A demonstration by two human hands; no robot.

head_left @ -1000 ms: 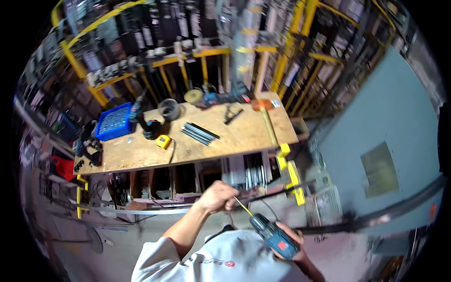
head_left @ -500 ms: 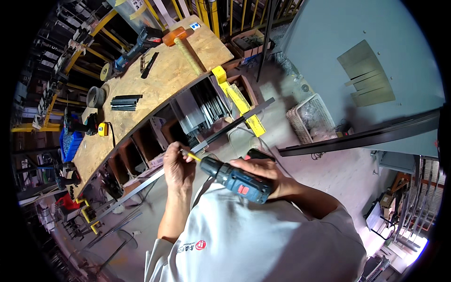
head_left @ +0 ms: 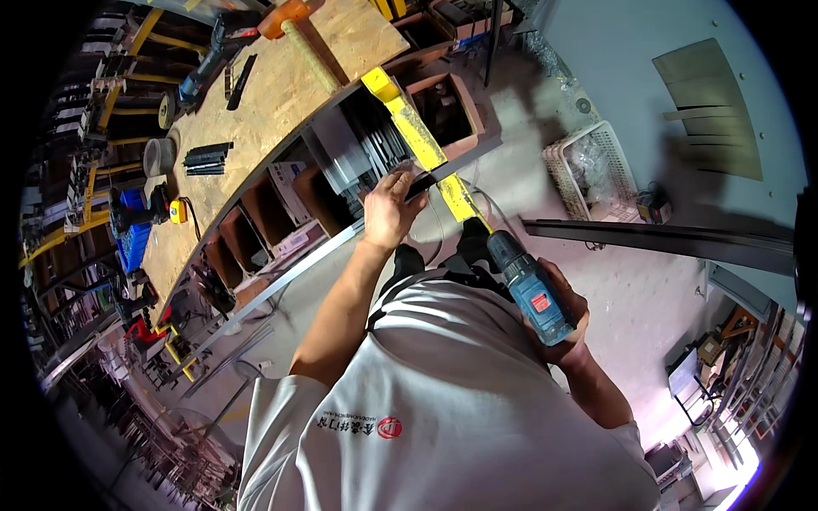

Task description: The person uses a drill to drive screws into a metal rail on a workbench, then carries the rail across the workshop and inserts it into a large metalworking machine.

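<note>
Two grips show: the right grip wraps firmly around a drill, the left grip half-curls at a dark metal bar, its hold unclear. Ahead of the right grip, the bar crosses a yellow support; drilling seems not under way, finished holes indiscernible.

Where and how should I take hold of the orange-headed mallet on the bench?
Probably by the wooden handle, near its free end, coming from above on the person's side. The mallet lies on the bench, its slim handle running from the orange head toward the near edge, with nothing across it. The right hand holds the drill.
</note>
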